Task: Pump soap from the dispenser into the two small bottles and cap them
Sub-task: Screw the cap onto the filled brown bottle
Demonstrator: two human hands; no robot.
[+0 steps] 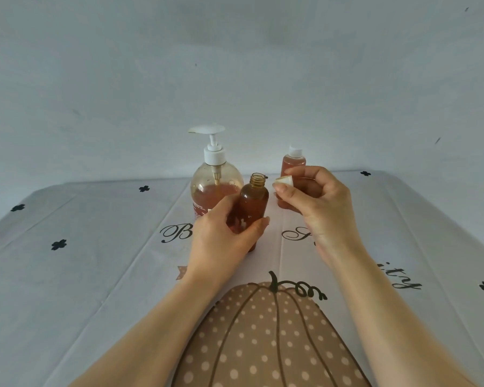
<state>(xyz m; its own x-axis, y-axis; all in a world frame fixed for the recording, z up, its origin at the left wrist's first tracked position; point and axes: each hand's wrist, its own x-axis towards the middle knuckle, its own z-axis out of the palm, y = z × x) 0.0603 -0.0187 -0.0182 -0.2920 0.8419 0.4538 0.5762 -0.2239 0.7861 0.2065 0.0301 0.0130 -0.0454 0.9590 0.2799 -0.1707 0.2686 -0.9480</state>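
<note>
Small bottle [252, 202], uncapped, is gripped mid-table by the left hand [221, 241]; its cap [285, 181] is pinched at two o'clock by the right hand [316, 199]. Cross-threading could be caused by tilt.

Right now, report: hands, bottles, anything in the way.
Left hand grips the open bottle. Right hand pinches the white cap beside it. Second bottle capped, behind right hand. Nothing between cap and open bottle.

I see wide counter [81, 275] on both sides; ahead the pump [210, 188] and the capped bottle [293, 163] stand in the way.
</note>
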